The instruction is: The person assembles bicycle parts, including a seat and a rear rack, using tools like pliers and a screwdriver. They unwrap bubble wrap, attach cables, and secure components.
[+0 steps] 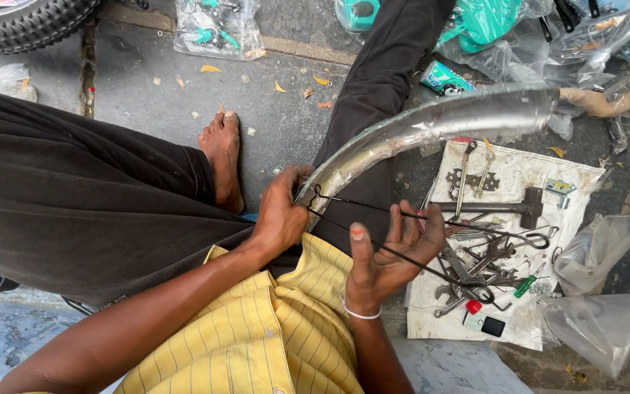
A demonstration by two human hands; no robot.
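**Hands on mudguard and wire stays**

Left hand [280, 211]: fingers curled shut around the near end of a curved chrome mudguard [432, 124], gripping right where thin black wire stays [373, 208] meet the metal. Thumb side faces the camera.

Right hand [395, 252]: palm up, mostly open, fingers loosely bent. The wire stays pass across the palm and between the fingers; thumb stands upright, clear of them. A thin white band sits at the wrist.

Mudguard: arcs from the left hand up and to the right, over the person's lap and black trouser leg [377, 87], far end near clear plastic bags [585, 44].

Stays: run from the mudguard end rightward through the right hand and out over a white cloth [548, 182].

Around: cloth lies on the ground just right of the right hand, littered with spanners, a hammer [508, 208], a green-handled screwdriver [525, 286]. Bare foot [222, 157] on grey pavement, just above the left hand. Yellow striped shirt [271, 335] at bottom. Tyre [23, 25] top left.
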